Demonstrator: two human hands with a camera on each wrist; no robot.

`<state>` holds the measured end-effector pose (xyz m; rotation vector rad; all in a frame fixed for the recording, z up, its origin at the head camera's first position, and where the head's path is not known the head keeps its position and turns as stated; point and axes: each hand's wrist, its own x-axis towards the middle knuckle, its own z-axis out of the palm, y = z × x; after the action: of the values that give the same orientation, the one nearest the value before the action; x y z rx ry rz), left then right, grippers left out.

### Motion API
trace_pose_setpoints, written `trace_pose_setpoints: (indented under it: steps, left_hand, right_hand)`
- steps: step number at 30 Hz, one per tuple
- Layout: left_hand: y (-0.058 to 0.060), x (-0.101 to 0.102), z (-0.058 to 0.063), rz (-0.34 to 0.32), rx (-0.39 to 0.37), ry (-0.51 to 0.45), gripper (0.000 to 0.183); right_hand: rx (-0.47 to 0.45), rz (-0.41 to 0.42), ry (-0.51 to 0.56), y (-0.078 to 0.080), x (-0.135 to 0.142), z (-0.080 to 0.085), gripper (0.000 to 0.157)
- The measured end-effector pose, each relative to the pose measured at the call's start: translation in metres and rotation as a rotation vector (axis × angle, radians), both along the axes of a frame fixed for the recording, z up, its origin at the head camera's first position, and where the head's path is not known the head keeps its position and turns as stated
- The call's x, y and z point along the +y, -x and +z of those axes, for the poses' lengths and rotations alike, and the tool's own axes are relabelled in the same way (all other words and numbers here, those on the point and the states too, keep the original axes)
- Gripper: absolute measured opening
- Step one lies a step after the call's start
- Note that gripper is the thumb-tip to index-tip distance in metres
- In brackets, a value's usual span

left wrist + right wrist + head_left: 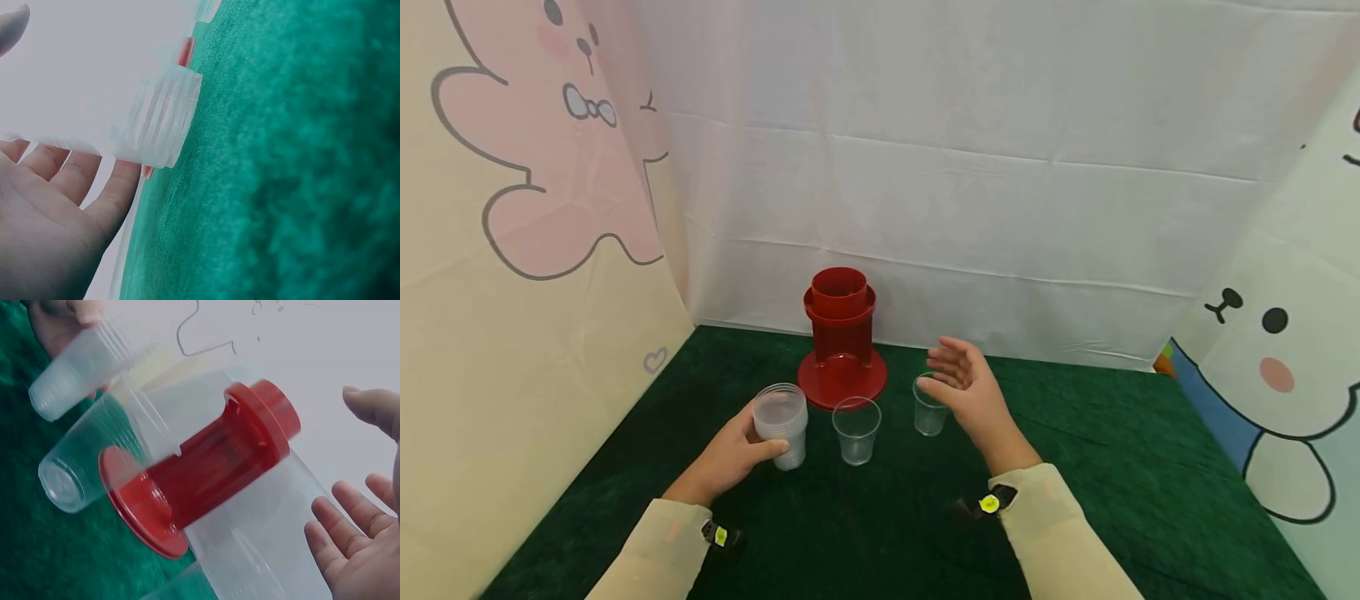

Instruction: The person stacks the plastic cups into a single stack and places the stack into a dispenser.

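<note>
Closest to me are the two pale sleeves (1060, 533), each with a dark band (996, 500) at the cuff, reaching in over the green cloth (880, 550). The left hand (722, 462) grasps a stack of clear cups (786, 421) from the side, thumb on the near face and fingers round the far one; holding it there, below the rims, probably keeps the nested cups together and the mouths free. Whether the stack bears on the cloth or is slightly raised, I can't tell. The right hand (973, 400) is released, its fingers loose and spread, just beside a lone cup (930, 418) that stands upright; the thumb only overlaps its rim from above. A middle cup (856, 437) stands untouched between the hands. Behind it is a red stand (842, 343), whose broad round foot looks meant to stop the tall tube tipping.
</note>
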<state>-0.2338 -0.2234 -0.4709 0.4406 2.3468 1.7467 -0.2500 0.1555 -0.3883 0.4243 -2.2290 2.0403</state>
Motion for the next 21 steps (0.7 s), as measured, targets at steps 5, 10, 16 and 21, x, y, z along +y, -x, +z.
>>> trace_pose_setpoints:
  steps: [5,10,16,21]
  left_hand:
    - [0.001,-0.001,-0.001,-0.003,0.003,0.003,0.075]
    - [0.001,0.000,0.000,-0.010,-0.004,0.001,0.075]
    - [0.001,0.001,0.002,-0.006,-0.026,-0.006,0.077]
    - [-0.001,0.001,0.003,0.011,-0.030,0.015,0.077]
  right_hand:
    - [0.015,-0.020,0.005,0.002,0.010,-0.006,0.068]
    - [0.035,-0.048,-0.017,0.004,0.017,-0.011,0.067]
    - [0.058,-0.080,-0.034,0.007,0.024,-0.018,0.066]
    - [0.070,-0.081,-0.038,0.011,0.027,-0.024,0.067]
